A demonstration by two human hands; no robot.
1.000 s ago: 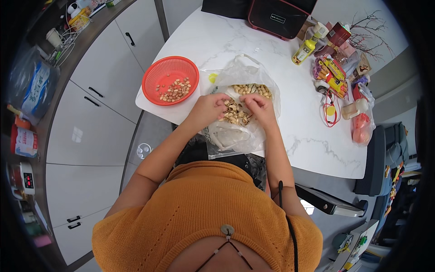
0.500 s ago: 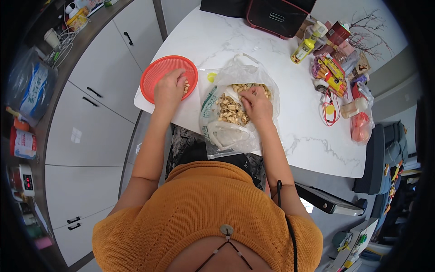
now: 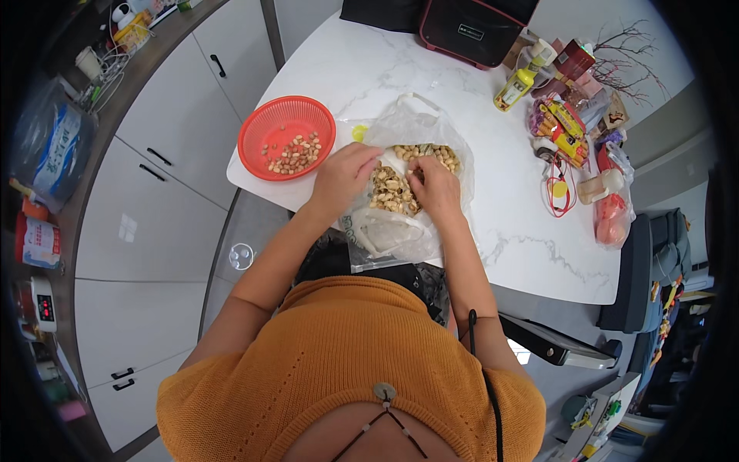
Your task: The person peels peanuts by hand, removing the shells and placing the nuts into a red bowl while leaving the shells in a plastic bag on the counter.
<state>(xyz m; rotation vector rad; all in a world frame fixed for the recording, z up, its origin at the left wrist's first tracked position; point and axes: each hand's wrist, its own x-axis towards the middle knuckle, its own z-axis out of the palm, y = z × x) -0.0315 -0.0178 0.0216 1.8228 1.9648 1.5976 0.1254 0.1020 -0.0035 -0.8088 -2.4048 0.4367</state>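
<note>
My left hand [image 3: 345, 181] is over the left edge of a white plastic bag [image 3: 389, 231], its fingers loosely bent and nothing visible in them. Inside the bag, my right hand [image 3: 436, 186] is closed, fingertips curled down beside the shells; what they hold is hidden. Unshelled peanuts [image 3: 439, 154] lie in the upper part of the bag. Broken peanut shells [image 3: 392, 191] are heaped lower down, between my hands. To the left, a red plastic basket [image 3: 250, 138] contains loose shelled peanut kernels [image 3: 296, 156].
The white marble-patterned table [image 3: 539, 239] carries a black case [image 3: 469, 31] at the back. A yellow bottle [image 3: 514, 86], snack packs [image 3: 560, 127], a red cord [image 3: 562, 196] and a bag of red items [image 3: 613, 215] line its right side. White cabinets [image 3: 154, 215] stand left.
My left hand has moved right from over the red basket to the bag's left edge, uncovering the kernels. My right hand stays in the bag with only a slight shift.
</note>
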